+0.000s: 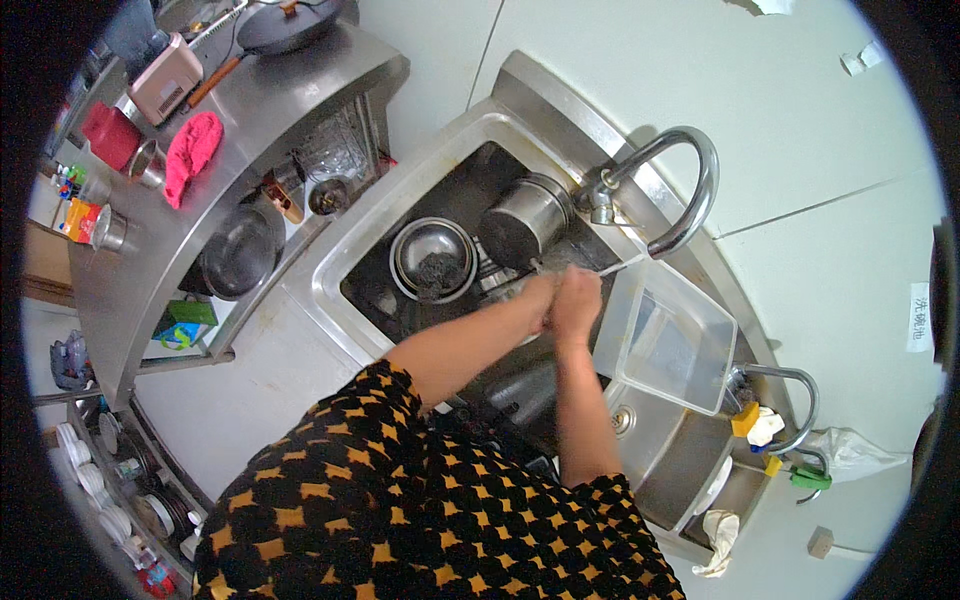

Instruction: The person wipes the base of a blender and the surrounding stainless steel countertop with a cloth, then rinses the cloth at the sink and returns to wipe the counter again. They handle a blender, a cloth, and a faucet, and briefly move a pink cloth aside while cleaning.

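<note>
My left hand (541, 300) and my right hand (576, 300) are close together over a large steel sink (341, 262). A thin pale handle or stick (622, 265) extends to the right from my right hand; which hand grips it is not plain, and the fingers are blurred. Behind my hands a steel pot (529, 217) lies tilted on its side in the sink. A steel bowl (433, 251) with dark scouring wool (441, 271) in it sits left of the pot. The curved faucet (705, 187) arches at the back right of the sink.
A translucent plastic bin (679, 337) stands right of the sink, beside a second steel basin (660, 465) with another faucet (806, 405). On the steel counter at left are a pink cloth (193, 154), a lidded pan (289, 28) and a steel cup (148, 163). A wok (240, 251) sits on the shelf below.
</note>
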`<state>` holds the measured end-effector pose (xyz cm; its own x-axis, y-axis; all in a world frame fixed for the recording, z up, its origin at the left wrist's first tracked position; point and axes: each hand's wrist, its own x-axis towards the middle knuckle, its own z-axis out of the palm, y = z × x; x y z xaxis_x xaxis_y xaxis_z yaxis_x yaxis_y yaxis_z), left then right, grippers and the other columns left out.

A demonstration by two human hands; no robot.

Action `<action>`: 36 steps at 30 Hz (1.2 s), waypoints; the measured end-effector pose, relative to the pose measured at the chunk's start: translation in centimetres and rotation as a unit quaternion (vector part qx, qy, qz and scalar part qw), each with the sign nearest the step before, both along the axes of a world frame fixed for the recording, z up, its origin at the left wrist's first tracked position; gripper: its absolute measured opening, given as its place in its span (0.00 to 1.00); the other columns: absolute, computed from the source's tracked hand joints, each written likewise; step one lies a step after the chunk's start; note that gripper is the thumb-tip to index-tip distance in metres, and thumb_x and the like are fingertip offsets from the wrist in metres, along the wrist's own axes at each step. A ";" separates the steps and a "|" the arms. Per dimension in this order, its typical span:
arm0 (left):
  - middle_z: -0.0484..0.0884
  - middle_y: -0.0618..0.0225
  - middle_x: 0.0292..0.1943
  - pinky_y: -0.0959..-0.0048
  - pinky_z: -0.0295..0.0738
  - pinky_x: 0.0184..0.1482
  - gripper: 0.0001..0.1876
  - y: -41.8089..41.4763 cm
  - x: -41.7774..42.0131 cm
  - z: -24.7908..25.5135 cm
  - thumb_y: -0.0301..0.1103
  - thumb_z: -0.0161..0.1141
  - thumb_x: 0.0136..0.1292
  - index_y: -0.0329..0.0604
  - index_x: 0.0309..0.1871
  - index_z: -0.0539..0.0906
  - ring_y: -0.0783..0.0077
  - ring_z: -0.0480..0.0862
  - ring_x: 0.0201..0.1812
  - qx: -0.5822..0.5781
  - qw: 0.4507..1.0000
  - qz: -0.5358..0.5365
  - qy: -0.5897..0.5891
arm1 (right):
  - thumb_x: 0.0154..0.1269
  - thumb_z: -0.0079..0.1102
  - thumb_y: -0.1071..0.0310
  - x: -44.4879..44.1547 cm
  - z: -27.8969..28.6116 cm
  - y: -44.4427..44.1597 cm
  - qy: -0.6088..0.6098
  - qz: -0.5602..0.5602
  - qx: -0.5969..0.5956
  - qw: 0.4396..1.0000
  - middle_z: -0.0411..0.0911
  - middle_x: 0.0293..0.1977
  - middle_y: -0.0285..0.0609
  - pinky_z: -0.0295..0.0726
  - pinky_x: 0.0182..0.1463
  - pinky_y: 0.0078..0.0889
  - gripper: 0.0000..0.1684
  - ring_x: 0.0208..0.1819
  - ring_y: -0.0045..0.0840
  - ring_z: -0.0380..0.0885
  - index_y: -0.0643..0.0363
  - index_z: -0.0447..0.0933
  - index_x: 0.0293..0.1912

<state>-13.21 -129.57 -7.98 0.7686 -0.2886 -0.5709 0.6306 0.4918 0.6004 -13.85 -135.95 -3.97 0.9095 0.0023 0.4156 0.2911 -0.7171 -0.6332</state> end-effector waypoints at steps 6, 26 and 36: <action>0.71 0.65 0.32 0.61 0.69 0.28 0.17 0.3 -1.6 4.3 0.49 0.46 0.63 0.44 0.42 0.70 0.67 0.72 0.31 0.159 0.982 0.066 -0.080 | 0.60 0.52 0.63 4.2 0.0 -2.2 0.204 -0.017 0.324 0.924 0.71 0.30 0.43 0.67 0.39 0.34 0.12 0.34 0.31 0.67 0.63 0.69 0.29; 0.75 0.65 0.32 0.62 0.70 0.33 0.17 2.4 -1.4 5.0 0.49 0.47 0.63 0.44 0.38 0.73 0.68 0.75 0.32 -0.054 0.994 0.080 0.041 | 0.61 0.51 0.62 -1.2 -0.5 -1.6 0.104 0.049 0.199 0.973 0.73 0.30 0.48 0.68 0.44 0.34 0.15 0.34 0.37 0.71 0.65 0.72 0.27; 0.68 0.67 0.52 0.50 0.69 0.46 0.17 0.1 -3.9 4.8 0.43 0.43 0.65 0.54 0.55 0.65 0.65 0.69 0.51 0.007 1.000 0.018 0.013 | 0.65 0.43 0.54 3.2 -2.0 -2.6 0.077 -0.014 0.018 0.997 0.73 0.26 0.56 0.68 0.37 0.43 0.23 0.31 0.50 0.71 0.66 0.71 0.27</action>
<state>-17.11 -129.44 -3.17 0.7636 -0.2517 -0.5946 0.6275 0.5064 0.5914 -10.62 -138.56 -5.98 0.9623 -0.0357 0.2696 0.1687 -0.6990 -0.6950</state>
